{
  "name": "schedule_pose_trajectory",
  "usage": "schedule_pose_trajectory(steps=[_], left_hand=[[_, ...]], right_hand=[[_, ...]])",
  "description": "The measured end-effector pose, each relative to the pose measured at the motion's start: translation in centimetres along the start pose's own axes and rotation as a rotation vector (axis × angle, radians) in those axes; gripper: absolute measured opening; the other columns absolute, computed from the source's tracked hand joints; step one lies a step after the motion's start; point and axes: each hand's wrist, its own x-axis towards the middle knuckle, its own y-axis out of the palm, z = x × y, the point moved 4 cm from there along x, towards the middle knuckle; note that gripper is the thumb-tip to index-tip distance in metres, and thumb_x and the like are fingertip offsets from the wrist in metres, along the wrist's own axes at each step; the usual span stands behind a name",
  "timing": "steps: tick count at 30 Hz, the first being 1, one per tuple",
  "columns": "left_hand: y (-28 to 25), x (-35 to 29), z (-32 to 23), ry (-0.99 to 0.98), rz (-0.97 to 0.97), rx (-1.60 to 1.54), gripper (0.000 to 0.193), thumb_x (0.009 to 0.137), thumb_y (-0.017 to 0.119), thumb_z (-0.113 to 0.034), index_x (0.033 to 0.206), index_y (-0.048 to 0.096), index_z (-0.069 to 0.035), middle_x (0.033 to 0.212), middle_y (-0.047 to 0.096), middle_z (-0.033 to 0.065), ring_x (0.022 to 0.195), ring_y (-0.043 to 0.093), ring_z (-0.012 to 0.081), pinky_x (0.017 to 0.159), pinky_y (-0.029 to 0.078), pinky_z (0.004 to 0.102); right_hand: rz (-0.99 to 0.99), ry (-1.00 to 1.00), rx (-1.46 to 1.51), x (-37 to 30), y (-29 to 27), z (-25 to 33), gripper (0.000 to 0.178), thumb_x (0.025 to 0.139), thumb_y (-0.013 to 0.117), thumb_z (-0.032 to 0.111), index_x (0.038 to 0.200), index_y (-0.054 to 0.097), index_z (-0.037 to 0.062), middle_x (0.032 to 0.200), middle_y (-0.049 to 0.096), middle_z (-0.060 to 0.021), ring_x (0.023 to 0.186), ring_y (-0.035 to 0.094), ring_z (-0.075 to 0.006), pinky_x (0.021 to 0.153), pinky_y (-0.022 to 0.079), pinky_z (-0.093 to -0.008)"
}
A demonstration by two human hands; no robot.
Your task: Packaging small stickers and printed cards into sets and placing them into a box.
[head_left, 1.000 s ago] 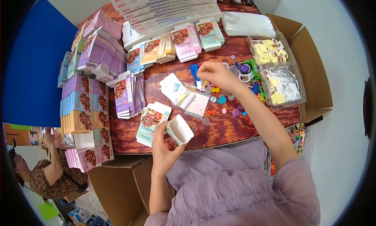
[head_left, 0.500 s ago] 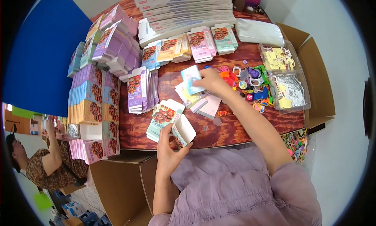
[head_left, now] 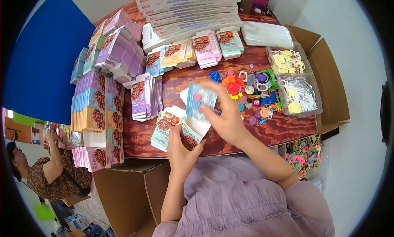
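Note:
Near the table's front edge, my left hand point(head_left: 183, 153) is closed around a small green printed carton point(head_left: 191, 137), its end flap open toward the upper right. Beside and partly beneath it lie more flat green cartons point(head_left: 161, 135). My right hand point(head_left: 226, 117) pinches a light-blue, card-like packet point(head_left: 201, 100) with a pink spot, slightly blurred. The packet's lower end is over the carton's mouth; whether it reaches inside I cannot tell. Behind the packet a bit of white card point(head_left: 183, 95) shows on the table, mostly hidden.
Colourful small plastic toys point(head_left: 252, 89) lie right of my right hand. Clear trays point(head_left: 301, 98) of small packets sit beyond them. Purple cartons point(head_left: 143, 95) stand left; more cartons and long white boxes point(head_left: 193, 21) line the back. A co-worker point(head_left: 49, 167) is at far left.
My right hand has brought the blue packet down and toward me, from above the cards to the carton's mouth. My left hand still holds the carton.

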Motion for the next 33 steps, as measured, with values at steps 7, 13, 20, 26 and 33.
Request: schedule_pose_trajectory(steps=[7,13,20,26,33], left_hand=[[0.4,-0.3,-1.2,0.004,-0.001,0.085,0.073,0.066,0.087,-0.015,0.127,0.048,0.001,0.112,0.056,0.0186,0.102,0.059,0.0358,0.085,0.049,0.0428],[0.9,-0.4,-1.2,0.087,-0.005,0.172,0.073,0.065,0.086,-0.011,0.128,0.048,-0.001,0.121,0.056,0.0188,0.111,0.056,0.0363,0.091,0.049,0.0445],[1.2,-0.3,-0.7,-0.033,0.074,0.0,0.069,0.066,0.087,-0.01,0.124,0.051,-0.001,0.11,0.057,0.0166,0.104,0.057,0.0354,0.088,0.048,0.0414],[1.5,0.0,-1.2,0.114,0.097,0.137,0.074,0.067,0.087,-0.013,0.13,0.05,-0.002,0.12,0.056,0.0184,0.111,0.058,0.0343,0.091,0.049,0.0418],[2.0,0.1,-0.3,-0.03,0.147,-0.113,0.075,0.065,0.089,-0.012,0.129,0.051,0.0,0.117,0.056,0.0154,0.107,0.058,0.0313,0.09,0.049,0.0401]], right_hand=[[-0.111,-0.033,-0.264,-2.5,-0.9,-0.9,0.023,0.091,0.066,0.003,0.111,0.055,0.0007,0.096,0.068,-0.0105,0.088,0.066,-0.0138,0.075,0.052,-0.029],[-0.042,0.171,-0.098,-1.3,-1.3,-0.6,0.02,0.093,0.064,0.003,0.105,0.049,0.0018,0.091,0.065,-0.0068,0.084,0.061,-0.0079,0.07,0.05,-0.0266],[-0.09,-0.018,-0.395,-3.0,-1.6,-1.4,0.02,0.092,0.067,0.005,0.1,0.049,0.002,0.083,0.064,-0.0054,0.078,0.061,-0.0078,0.066,0.049,-0.027],[-0.146,0.17,-0.166,-2.6,-2.4,-2.3,0.023,0.09,0.07,0.006,0.088,0.048,0.0025,0.076,0.058,-0.0012,0.071,0.051,-0.0033,0.06,0.043,-0.0257],[-0.003,0.087,-0.377,-4.7,-1.9,-2.0,0.021,0.088,0.072,0.014,0.094,0.055,0.0023,0.082,0.057,-0.0073,0.068,0.057,-0.0183,0.061,0.045,-0.0337]])
